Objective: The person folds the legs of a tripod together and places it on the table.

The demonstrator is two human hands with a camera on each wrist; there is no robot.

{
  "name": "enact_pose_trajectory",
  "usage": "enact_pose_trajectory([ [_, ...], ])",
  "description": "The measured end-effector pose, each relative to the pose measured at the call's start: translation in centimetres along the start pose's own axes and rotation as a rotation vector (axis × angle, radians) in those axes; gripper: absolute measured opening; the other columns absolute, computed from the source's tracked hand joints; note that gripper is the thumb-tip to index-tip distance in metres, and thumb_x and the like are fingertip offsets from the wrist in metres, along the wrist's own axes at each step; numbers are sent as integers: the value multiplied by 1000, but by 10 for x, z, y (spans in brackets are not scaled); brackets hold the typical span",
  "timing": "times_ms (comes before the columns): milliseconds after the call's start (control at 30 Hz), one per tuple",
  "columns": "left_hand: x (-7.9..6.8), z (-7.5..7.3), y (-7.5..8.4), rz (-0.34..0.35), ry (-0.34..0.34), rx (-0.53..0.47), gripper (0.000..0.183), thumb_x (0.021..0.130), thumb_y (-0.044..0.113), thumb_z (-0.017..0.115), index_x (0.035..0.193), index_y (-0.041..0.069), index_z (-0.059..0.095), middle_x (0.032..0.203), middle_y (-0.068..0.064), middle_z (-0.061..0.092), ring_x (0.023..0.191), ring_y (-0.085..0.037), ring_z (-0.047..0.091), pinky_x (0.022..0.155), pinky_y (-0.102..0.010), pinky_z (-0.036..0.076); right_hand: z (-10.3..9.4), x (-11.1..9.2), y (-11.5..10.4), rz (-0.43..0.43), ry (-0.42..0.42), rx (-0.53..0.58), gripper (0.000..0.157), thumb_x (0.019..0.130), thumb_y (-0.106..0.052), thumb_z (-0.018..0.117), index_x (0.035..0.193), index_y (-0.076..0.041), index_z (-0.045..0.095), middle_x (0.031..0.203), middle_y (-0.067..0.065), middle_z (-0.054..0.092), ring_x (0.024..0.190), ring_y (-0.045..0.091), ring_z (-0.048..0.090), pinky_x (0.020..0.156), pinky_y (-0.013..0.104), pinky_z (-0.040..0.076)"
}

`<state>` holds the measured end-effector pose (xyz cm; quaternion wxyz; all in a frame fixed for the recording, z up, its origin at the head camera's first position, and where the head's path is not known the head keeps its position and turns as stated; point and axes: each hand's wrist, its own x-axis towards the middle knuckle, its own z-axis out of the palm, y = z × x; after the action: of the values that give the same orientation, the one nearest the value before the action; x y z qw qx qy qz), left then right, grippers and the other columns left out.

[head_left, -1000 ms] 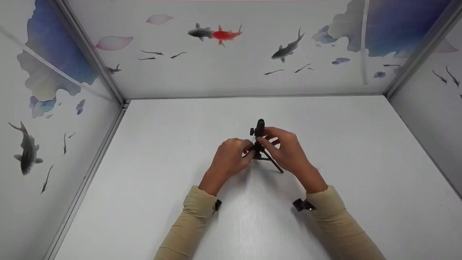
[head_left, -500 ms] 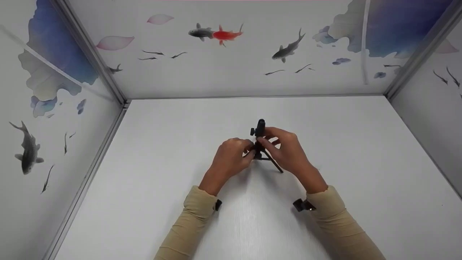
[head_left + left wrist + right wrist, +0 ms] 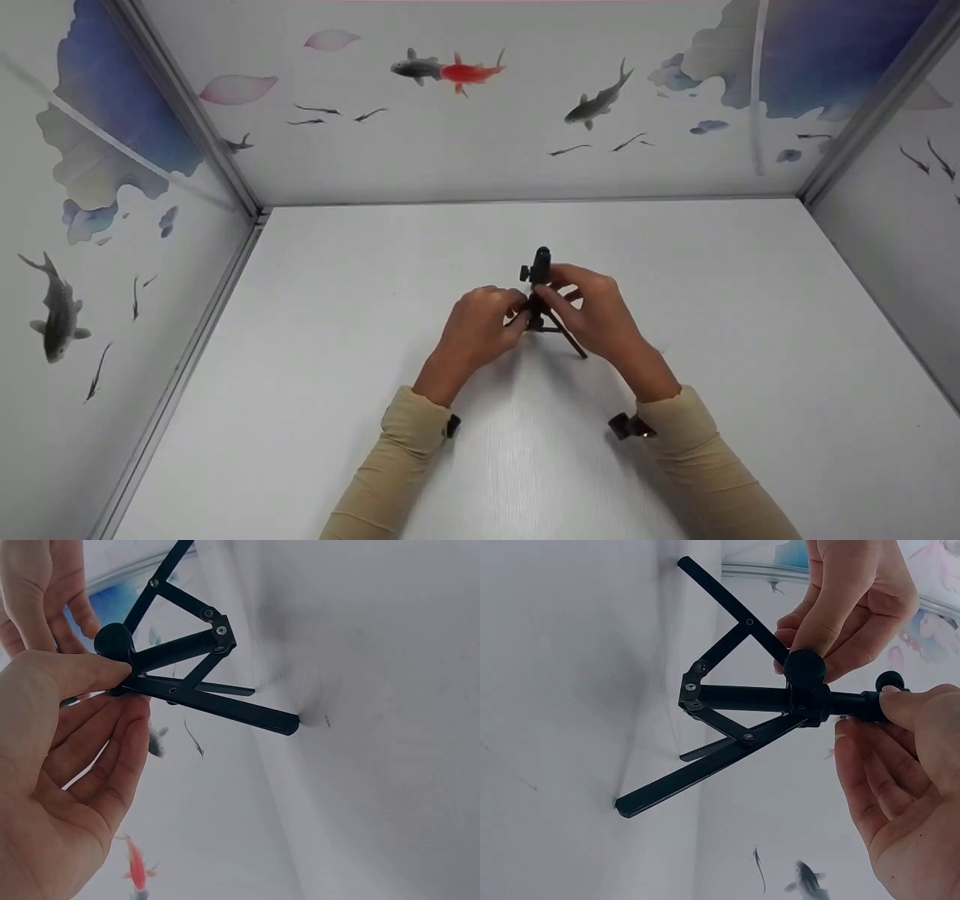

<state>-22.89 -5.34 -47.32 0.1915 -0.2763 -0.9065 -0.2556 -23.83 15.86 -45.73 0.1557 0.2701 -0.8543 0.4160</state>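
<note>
1. A small black metal tripod with three flat folding legs (image 3: 541,307) stands near the middle of the white table top (image 3: 315,315), its leg tips touching the surface.
2. The left hand (image 3: 480,326) has its thumb and curled fingers pinched on the round black knob (image 3: 805,667) at the side of the tripod's centre column.
3. The right hand (image 3: 592,307) holds the upper part of the column, thumb and fingers curled round the stem just below the tripod's head.
4. In the wrist views the legs are spread, joined to the column by short hinged braces.
5. White walls painted with fish and lotus petals (image 3: 465,71) enclose the table on three sides.
</note>
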Motion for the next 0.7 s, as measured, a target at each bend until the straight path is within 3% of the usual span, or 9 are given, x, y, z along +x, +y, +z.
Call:
enact_pose_trajectory([
  [700,0,-2,0,13,14,0,7,97,15,78,99,10,83,83,-1,79,73,-14,67,68,-34,57,0,0,-3,15,-1,0,21,106,-15,71,126,-11,76,111,1,81,101,16,76,78,39,65],
])
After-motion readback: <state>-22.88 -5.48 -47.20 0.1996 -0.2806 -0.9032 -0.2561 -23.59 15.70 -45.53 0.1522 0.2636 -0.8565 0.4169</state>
